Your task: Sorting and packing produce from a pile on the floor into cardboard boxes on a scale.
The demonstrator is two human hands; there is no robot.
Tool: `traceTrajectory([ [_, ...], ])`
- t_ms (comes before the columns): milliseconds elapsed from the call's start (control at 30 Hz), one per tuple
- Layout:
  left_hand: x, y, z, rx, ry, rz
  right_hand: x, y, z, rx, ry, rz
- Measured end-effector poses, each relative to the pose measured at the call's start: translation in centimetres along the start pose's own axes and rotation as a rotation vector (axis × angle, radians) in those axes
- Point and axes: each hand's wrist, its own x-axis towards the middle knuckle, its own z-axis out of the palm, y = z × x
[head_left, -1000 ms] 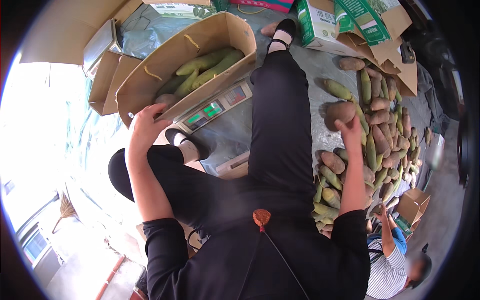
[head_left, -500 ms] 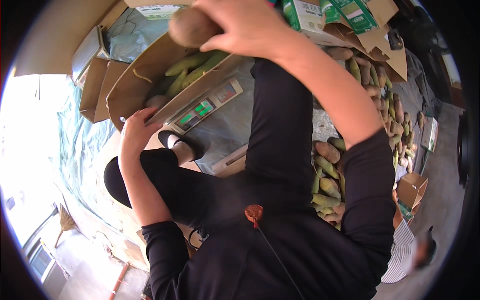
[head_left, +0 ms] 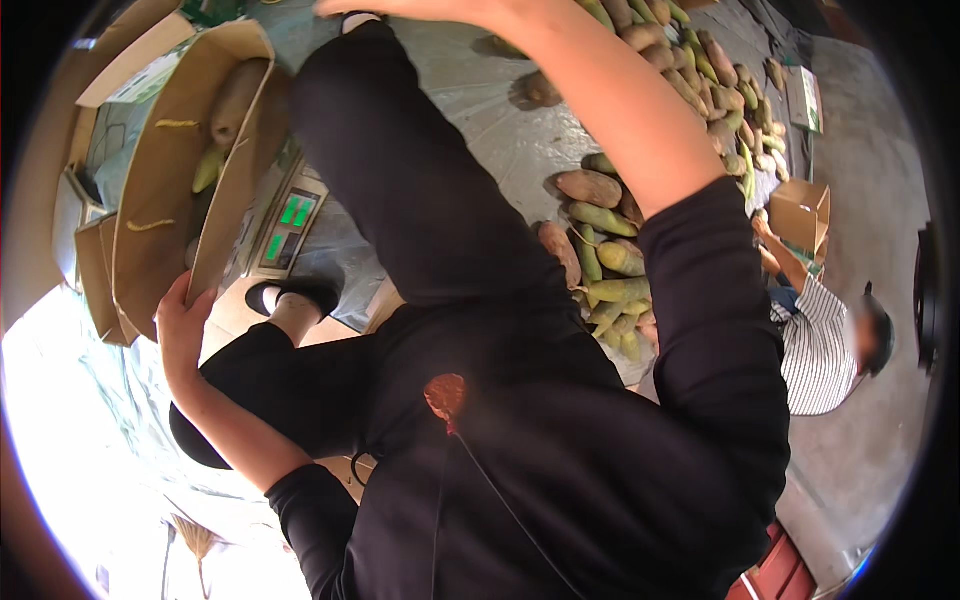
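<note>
A tall cardboard box [head_left: 148,170] with rope handles stands at the left. At its near end, my left hand [head_left: 183,322] is closed on the rim, fingers and thumb on either side of the wall. Inside lie a big brown, soil-coated radish [head_left: 237,103] and a green radish [head_left: 208,168]; the walls hide more of the contents. My right hand [head_left: 400,8] reaches across to the top edge of the view, beyond my knee. It is partly cut off, with the visible digit stretched out and nothing seen in it. Beside the box, a scale [head_left: 283,235] shows lit green displays.
Piles of green and brown radishes [head_left: 610,245] lie on plastic sheeting [head_left: 470,120] to my right. A co-worker in a striped shirt [head_left: 820,350] is at the far right, near an open carton [head_left: 800,212]. My slippered foot [head_left: 290,300] is near the scale.
My right hand no longer shows the brown radish it held; a similar one now lies in the box. The view has turned right, bringing the co-worker and radish piles further in.
</note>
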Motion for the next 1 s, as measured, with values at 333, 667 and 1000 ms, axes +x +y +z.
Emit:
traceTrajectory([
  [333,-0.1,-0.5,0.2,-0.084,0.033,-0.05,-31.4,16.0,3.2,-0.278,-0.371,0.801],
  [667,1.1,-0.7,0.3,-0.167,0.033,0.032,-47.9,14.2,8.1,-0.295,-0.725,1.445],
  [1000,0.7,-1.1,0.1,-0.205,0.07,0.034,-47.3,12.7,11.0,-0.429,-0.945,1.231],
])
